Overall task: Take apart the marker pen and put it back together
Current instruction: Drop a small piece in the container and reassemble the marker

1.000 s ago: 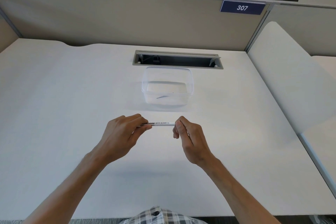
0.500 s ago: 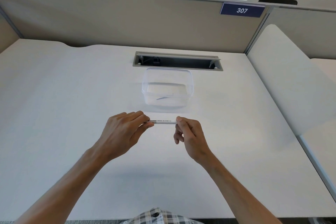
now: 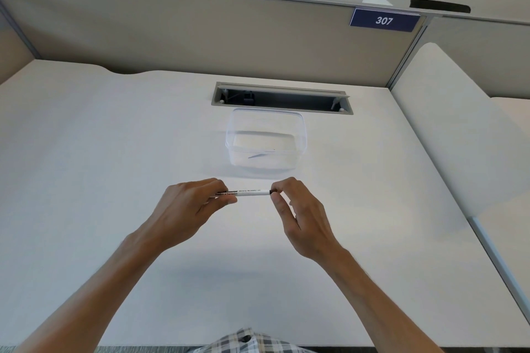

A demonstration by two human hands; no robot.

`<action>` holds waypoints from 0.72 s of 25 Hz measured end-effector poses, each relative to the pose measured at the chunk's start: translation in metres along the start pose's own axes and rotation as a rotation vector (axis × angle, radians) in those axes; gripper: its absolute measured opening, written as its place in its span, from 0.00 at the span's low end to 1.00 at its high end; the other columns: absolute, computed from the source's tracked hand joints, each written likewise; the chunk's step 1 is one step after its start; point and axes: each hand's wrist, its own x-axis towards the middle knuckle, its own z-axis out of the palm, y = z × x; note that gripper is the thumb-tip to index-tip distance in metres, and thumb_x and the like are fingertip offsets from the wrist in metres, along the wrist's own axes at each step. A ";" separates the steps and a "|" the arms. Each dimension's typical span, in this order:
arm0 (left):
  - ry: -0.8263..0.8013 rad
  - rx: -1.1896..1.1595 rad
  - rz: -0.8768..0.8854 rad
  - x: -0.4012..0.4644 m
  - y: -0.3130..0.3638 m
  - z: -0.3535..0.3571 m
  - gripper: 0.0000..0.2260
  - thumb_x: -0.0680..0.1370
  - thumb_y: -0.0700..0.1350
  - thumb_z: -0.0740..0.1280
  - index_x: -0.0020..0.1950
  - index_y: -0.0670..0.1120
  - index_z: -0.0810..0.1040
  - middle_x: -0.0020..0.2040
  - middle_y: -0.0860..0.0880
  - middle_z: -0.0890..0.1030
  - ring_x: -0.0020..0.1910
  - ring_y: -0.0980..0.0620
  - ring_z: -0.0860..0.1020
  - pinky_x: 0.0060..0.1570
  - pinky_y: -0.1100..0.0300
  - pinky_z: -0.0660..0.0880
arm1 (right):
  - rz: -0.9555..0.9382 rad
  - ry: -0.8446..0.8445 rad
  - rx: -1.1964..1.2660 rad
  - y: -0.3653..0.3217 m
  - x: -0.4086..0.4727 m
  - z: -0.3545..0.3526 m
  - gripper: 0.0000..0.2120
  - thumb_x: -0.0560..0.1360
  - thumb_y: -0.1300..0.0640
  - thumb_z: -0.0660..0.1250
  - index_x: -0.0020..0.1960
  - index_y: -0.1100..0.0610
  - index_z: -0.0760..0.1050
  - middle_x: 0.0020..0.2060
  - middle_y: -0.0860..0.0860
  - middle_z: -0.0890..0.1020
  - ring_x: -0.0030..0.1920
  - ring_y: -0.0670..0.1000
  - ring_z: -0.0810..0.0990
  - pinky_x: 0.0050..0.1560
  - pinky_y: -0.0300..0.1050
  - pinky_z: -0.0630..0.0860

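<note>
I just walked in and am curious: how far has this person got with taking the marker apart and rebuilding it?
Hard to say which half this is. The whiteboard marker is held level above the desk, left hand gripping the barrel, right hand pinching the dark end piece. A thin part lies in the clear plastic container, so something seems already removed. Reassembly is not finished.

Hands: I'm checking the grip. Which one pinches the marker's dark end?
The right hand: its fingertips pinch the dark end of the marker, while the left hand wraps the printed white barrel.
</note>
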 end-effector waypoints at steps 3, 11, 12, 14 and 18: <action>-0.015 0.009 -0.010 0.003 0.000 -0.001 0.19 0.78 0.64 0.55 0.40 0.52 0.73 0.31 0.52 0.72 0.31 0.51 0.68 0.29 0.60 0.65 | -0.048 0.031 -0.023 -0.002 0.003 -0.002 0.08 0.83 0.50 0.53 0.51 0.50 0.70 0.42 0.41 0.72 0.41 0.43 0.69 0.40 0.42 0.70; 0.060 0.094 0.110 0.007 0.011 -0.004 0.18 0.79 0.59 0.57 0.40 0.49 0.77 0.30 0.53 0.73 0.28 0.51 0.69 0.25 0.55 0.67 | 0.157 -0.014 0.338 -0.009 0.002 -0.002 0.17 0.82 0.49 0.55 0.40 0.56 0.71 0.31 0.44 0.71 0.32 0.45 0.66 0.35 0.36 0.63; 0.081 0.138 0.148 0.007 0.011 -0.005 0.17 0.80 0.57 0.58 0.40 0.48 0.78 0.30 0.53 0.74 0.27 0.49 0.70 0.24 0.56 0.67 | 0.201 -0.014 0.388 -0.011 0.002 0.000 0.18 0.82 0.49 0.55 0.37 0.55 0.71 0.30 0.44 0.70 0.31 0.45 0.65 0.35 0.36 0.62; 0.105 0.217 0.215 0.008 0.012 -0.006 0.15 0.80 0.54 0.60 0.41 0.47 0.79 0.31 0.52 0.75 0.27 0.47 0.71 0.24 0.57 0.66 | 0.286 -0.030 0.502 -0.014 0.002 0.002 0.19 0.81 0.50 0.56 0.32 0.49 0.69 0.28 0.46 0.70 0.31 0.52 0.66 0.34 0.40 0.62; 0.083 0.108 0.119 0.007 0.009 -0.005 0.16 0.79 0.58 0.58 0.41 0.50 0.78 0.31 0.57 0.74 0.28 0.53 0.69 0.26 0.59 0.65 | 0.265 -0.024 0.400 -0.014 0.004 0.005 0.17 0.81 0.47 0.56 0.35 0.51 0.69 0.30 0.45 0.74 0.31 0.48 0.70 0.34 0.38 0.64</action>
